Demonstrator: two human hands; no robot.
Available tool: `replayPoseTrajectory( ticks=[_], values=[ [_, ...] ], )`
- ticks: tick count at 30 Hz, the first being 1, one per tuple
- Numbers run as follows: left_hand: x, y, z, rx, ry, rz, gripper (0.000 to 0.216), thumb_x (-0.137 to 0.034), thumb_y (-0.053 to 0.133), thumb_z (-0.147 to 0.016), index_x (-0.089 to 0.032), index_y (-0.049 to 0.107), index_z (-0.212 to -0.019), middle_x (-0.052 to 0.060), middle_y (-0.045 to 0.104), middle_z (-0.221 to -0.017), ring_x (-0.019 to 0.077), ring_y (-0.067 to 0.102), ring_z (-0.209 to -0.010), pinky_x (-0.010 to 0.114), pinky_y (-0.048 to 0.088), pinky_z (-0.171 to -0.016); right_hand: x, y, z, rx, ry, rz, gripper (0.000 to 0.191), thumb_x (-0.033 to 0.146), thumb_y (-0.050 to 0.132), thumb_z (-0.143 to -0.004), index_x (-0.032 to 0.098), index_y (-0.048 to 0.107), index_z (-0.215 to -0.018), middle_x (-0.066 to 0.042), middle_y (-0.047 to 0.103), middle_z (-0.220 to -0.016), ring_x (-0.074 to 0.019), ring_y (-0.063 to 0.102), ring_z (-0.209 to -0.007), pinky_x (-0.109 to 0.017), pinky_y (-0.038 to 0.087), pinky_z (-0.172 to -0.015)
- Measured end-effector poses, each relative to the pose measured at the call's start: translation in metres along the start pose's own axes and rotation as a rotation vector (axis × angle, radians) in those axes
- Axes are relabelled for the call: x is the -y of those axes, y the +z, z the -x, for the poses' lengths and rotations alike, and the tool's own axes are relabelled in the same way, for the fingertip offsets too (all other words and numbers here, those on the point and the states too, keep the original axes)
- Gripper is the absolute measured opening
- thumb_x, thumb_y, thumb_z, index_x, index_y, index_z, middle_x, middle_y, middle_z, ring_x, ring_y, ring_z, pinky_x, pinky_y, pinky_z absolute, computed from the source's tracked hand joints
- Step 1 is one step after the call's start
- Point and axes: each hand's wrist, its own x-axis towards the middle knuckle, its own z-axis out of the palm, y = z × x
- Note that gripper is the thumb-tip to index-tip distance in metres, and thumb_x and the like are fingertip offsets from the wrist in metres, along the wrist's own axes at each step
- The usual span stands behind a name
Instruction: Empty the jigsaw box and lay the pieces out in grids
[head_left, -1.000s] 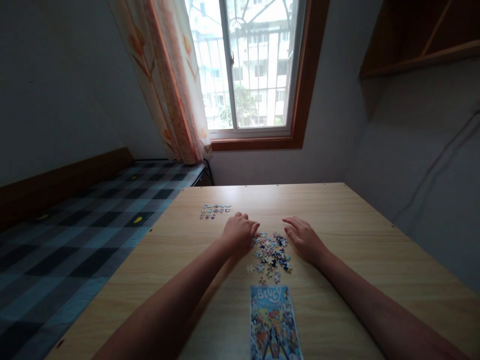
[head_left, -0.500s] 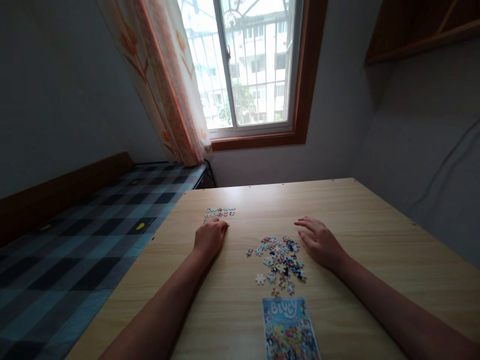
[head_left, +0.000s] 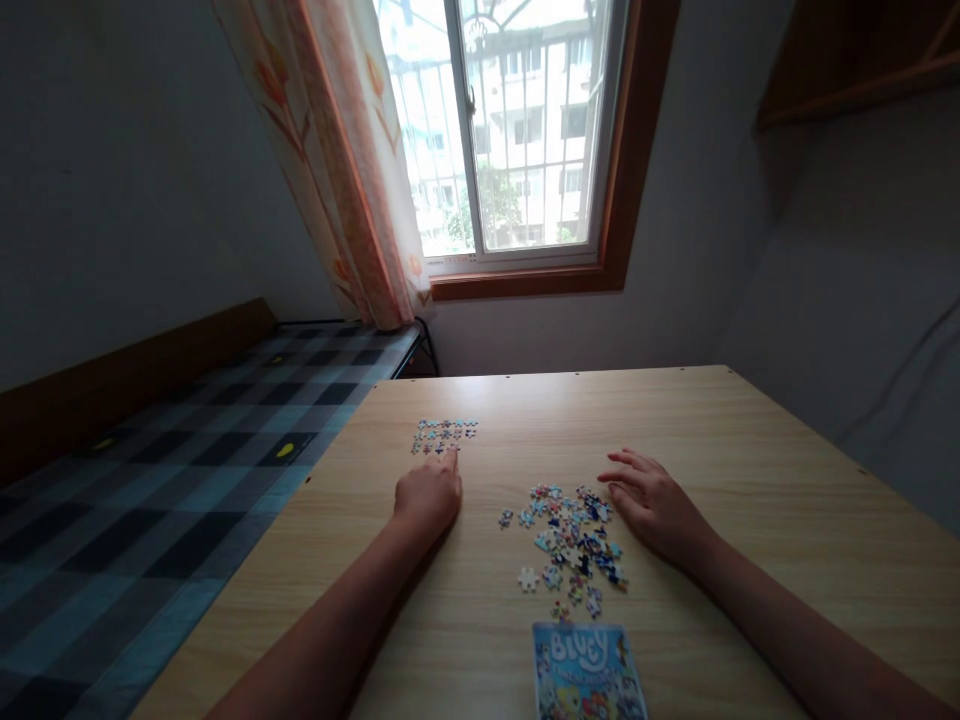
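Note:
My left hand (head_left: 429,496) rests on the wooden table (head_left: 720,440) with fingers curled and the forefinger stretched toward a small joined patch of puzzle pieces (head_left: 445,435); whether it pinches a piece I cannot make out. My right hand (head_left: 651,503) lies flat with fingers spread, touching the right edge of a loose heap of coloured puzzle pieces (head_left: 570,545). A printed picture card (head_left: 589,675) marked "Bluey" lies below the heap near the front edge.
A bed with a blue and black checked cover (head_left: 172,470) runs along the table's left side. Behind the table are a barred window (head_left: 517,130) and an orange patterned curtain (head_left: 345,170). A wooden shelf (head_left: 855,60) hangs at the upper right.
My left hand left the loose heap and moved left and away to the joined patch. My right hand stayed by the heap. The view shifted a little.

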Motion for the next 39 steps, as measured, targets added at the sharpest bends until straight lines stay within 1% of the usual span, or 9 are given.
replayPoseTrajectory(
  ticks=[5,13,17,22,31,33,35,37,39],
  values=[
    [0.001,0.002,-0.003,-0.019,0.026,0.011,0.048,-0.027,0.036,-0.098,-0.02,0.055,-0.142,0.017,0.069,-0.122,0.0279,0.069,-0.098,0.036,0.052,-0.08,0.001,0.0,0.0,0.002,-0.002,0.007,0.029,0.031,0.053,-0.088,0.024,0.078,-0.099,-0.011,0.064,-0.129,-0.0319,0.05,-0.131,-0.056,0.039,-0.111],
    [0.001,0.005,-0.001,-0.05,0.011,0.033,0.05,-0.033,0.027,-0.102,-0.022,0.051,-0.145,0.017,0.067,-0.127,0.0289,0.068,-0.102,0.037,0.053,-0.079,0.003,-0.002,-0.001,-0.007,0.005,0.008,0.028,0.029,0.054,-0.088,0.024,0.079,-0.099,-0.011,0.064,-0.13,-0.0314,0.049,-0.132,-0.055,0.038,-0.112],
    [0.001,0.004,-0.002,-0.04,0.014,0.04,0.049,-0.033,0.027,-0.102,-0.023,0.055,-0.142,0.016,0.068,-0.126,0.0291,0.068,-0.102,0.037,0.052,-0.08,0.002,-0.003,0.0,-0.006,0.004,0.025,0.028,0.029,0.053,-0.088,0.024,0.078,-0.099,-0.011,0.063,-0.131,-0.0311,0.049,-0.132,-0.055,0.037,-0.113],
    [0.0,0.004,-0.003,-0.03,0.008,0.042,0.049,-0.031,0.028,-0.102,-0.021,0.056,-0.14,0.016,0.069,-0.122,0.0298,0.069,-0.1,0.038,0.053,-0.078,0.002,-0.003,-0.001,-0.007,0.0,0.028,0.027,0.029,0.055,-0.088,0.023,0.078,-0.1,-0.011,0.063,-0.131,-0.0305,0.049,-0.133,-0.054,0.036,-0.113],
    [-0.006,0.001,-0.001,-0.097,0.033,0.07,0.047,-0.032,0.03,-0.102,-0.02,0.059,-0.136,0.015,0.068,-0.123,0.0286,0.069,-0.097,0.037,0.052,-0.078,0.004,-0.005,-0.001,-0.02,-0.013,0.037,0.028,0.028,0.053,-0.087,0.021,0.079,-0.098,-0.012,0.064,-0.129,-0.031,0.049,-0.132,-0.052,0.037,-0.113],
    [-0.008,-0.001,0.002,-0.152,0.101,0.128,0.042,-0.033,0.035,-0.1,-0.02,0.063,-0.129,0.013,0.068,-0.122,0.0265,0.067,-0.097,0.035,0.051,-0.079,0.004,-0.005,-0.002,-0.022,-0.008,0.033,0.029,0.028,0.053,-0.087,0.021,0.079,-0.098,-0.012,0.064,-0.129,-0.0309,0.05,-0.132,-0.052,0.037,-0.113],
    [-0.01,-0.002,0.004,-0.201,0.23,0.213,0.034,-0.035,0.042,-0.099,-0.02,0.068,-0.113,0.01,0.07,-0.113,0.0233,0.066,-0.094,0.032,0.049,-0.078,0.004,-0.005,-0.002,-0.026,-0.007,0.028,0.029,0.027,0.053,-0.087,0.021,0.079,-0.098,-0.012,0.064,-0.129,-0.0307,0.05,-0.132,-0.052,0.037,-0.113],
    [-0.01,-0.002,0.007,-0.201,0.391,0.3,0.027,-0.038,0.048,-0.096,-0.02,0.067,-0.095,0.007,0.071,-0.096,0.0201,0.064,-0.083,0.03,0.046,-0.074,0.004,-0.005,-0.002,-0.024,-0.009,0.026,0.029,0.027,0.053,-0.086,0.021,0.079,-0.098,-0.012,0.064,-0.129,-0.0311,0.05,-0.131,-0.053,0.037,-0.112],
    [-0.01,-0.003,0.009,-0.16,0.533,0.368,0.021,-0.037,0.055,-0.092,-0.02,0.064,-0.084,0.003,0.068,-0.082,0.0172,0.06,-0.073,0.028,0.043,-0.068,0.004,-0.006,-0.002,-0.019,-0.013,0.028,0.029,0.028,0.053,-0.087,0.021,0.079,-0.098,-0.013,0.064,-0.128,-0.0317,0.05,-0.131,-0.054,0.037,-0.112]
  ],
)
